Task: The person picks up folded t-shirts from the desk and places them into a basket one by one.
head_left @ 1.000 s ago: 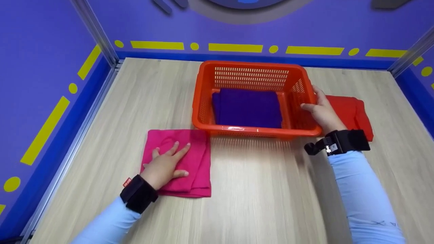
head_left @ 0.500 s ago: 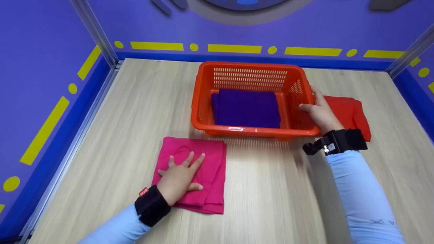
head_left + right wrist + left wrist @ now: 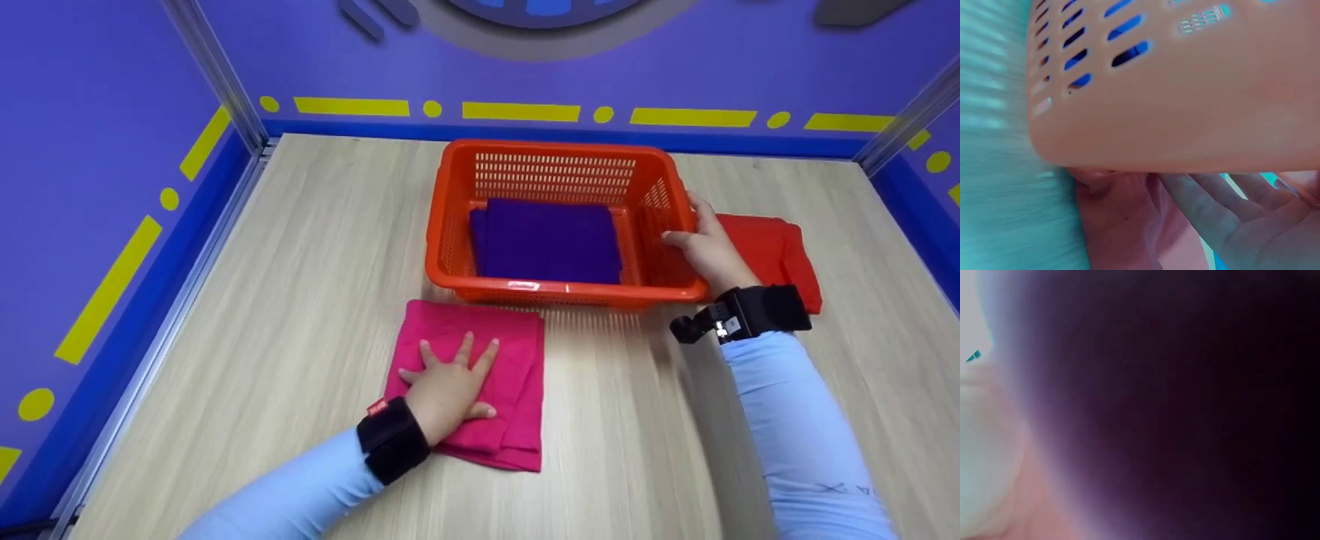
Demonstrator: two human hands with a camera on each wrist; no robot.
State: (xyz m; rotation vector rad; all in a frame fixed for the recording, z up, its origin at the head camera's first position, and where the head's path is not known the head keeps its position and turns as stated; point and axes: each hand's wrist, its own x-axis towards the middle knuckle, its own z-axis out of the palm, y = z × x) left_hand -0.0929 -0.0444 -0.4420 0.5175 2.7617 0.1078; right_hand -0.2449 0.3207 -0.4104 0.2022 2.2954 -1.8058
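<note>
My left hand (image 3: 446,394) lies flat with spread fingers on a folded pink cloth (image 3: 517,337), just in front of the basket. An orange plastic basket (image 3: 570,288) holds a folded dark purple cloth (image 3: 555,240). My right hand (image 3: 709,251) grips the basket's right side, thumb over the rim and fingers outside. A folded red cloth (image 3: 776,251) lies right of the basket, partly hidden by that hand. In the right wrist view my fingers (image 3: 1202,208) reach along the basket's edge, near the red cloth (image 3: 1117,225). The left wrist view is mostly dark blur.
The light wooden table (image 3: 322,225) ends at a blue back wall (image 3: 360,67) with yellow marks. Side panels with metal corner posts (image 3: 217,67) stand left and right. Bare wood shows left of and in front of the basket.
My left hand has slid the pink cloth to the right, over the table in front of the basket. My right hand and the basket have stayed in place.
</note>
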